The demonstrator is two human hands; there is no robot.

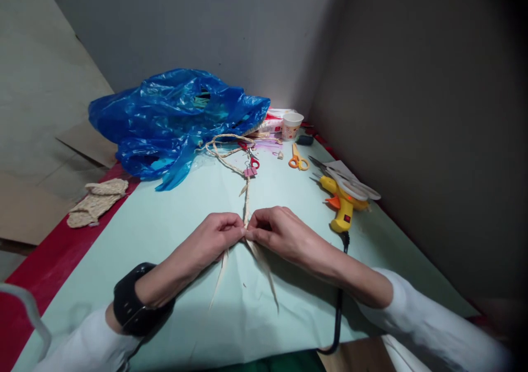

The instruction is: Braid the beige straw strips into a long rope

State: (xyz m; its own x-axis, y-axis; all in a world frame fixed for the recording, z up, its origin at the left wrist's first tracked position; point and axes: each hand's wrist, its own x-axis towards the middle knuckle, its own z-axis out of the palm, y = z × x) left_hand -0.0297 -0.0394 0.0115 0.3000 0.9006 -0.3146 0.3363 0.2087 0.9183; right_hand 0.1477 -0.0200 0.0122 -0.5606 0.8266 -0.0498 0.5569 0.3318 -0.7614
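A pale straw braid (247, 199) runs down the middle of the table toward me. My left hand (216, 234) and my right hand (280, 229) meet at its near end, each pinching the strands with thumb and fingertips. Loose flat straw ends (268, 276) hang below my fingers, one under each hand. Farther up, a pink binder clip (249, 172) grips the braid. Beyond the clip the finished length loops back beside the blue bag. Small red-handled scissors (254, 163) lie right by the clip. My fingertips hide the exact crossing of the strands.
A crumpled blue plastic bag (177, 114) fills the back left. At right lie a yellow glue gun (341, 212) with its black cord (339, 311), large scissors (350, 182) and orange scissors (297, 160). A paper cup (292, 126) stands behind. A woven straw piece (97, 201) rests on the left edge.
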